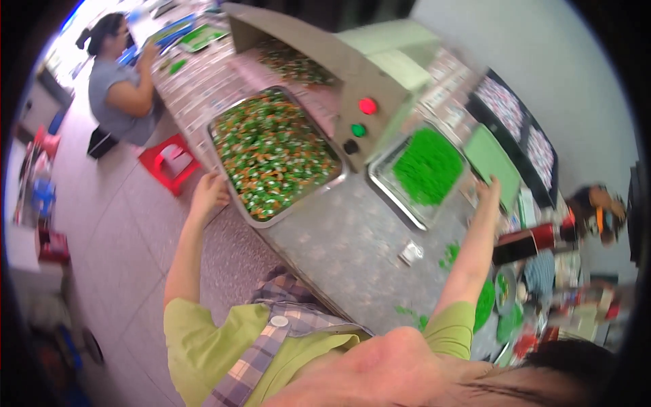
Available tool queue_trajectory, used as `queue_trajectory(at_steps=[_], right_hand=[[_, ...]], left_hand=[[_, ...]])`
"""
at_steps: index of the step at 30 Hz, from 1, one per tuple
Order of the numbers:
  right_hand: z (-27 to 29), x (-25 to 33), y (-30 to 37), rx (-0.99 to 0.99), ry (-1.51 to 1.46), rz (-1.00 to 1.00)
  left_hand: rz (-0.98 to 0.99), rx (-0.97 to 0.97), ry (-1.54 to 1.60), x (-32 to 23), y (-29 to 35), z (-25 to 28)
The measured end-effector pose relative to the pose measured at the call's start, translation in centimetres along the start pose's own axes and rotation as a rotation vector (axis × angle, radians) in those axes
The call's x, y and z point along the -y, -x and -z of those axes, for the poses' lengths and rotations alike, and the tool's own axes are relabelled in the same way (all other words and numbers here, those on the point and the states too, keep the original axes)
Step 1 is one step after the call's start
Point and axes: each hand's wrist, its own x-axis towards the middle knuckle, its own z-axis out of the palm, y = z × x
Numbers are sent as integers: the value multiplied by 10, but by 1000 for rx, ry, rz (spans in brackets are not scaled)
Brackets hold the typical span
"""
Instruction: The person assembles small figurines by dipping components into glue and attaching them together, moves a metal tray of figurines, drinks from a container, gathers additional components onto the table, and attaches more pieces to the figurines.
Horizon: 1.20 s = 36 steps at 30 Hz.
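A metal tray (261,218) full of small green, orange and white pieces lies at the table's left edge. My left hand (210,192) is beside its near left rim, fingers loosely bent and apart; blur hides whether they touch the rim. On the right, my right hand (487,191) reaches out at the near corner of a pale green tray (493,163), fingers stretched and apart. Between my hands, a second metal tray (381,182) bears a heap of bright green small pieces (428,166). A small clear packet (411,253) lies nearer me.
Behind the trays stands a beige machine (386,102) with red, green and black buttons; more mixed pieces show in its opening. Black trays (505,108) of pale pieces lie at right. A person (122,88) works at far left near a red stool (169,163). Green pieces (484,305) lie nearby.
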Motion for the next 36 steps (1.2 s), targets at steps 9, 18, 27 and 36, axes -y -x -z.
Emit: queue_trajectory(at_steps=[9,18,27,36], right_hand=[[-9,-4,-39,-114,55,84],[-38,26,-41,-198,-43,149],[-51,45,-19,65,-218,255],[-68,50,118,470,-195,213]], left_hand=[[148,52,114,-6,-5,-5],[275,231,325,-13,-8,6],[275,305,236,-11,-19,-2],[110,230,193,7,-25,-7]])
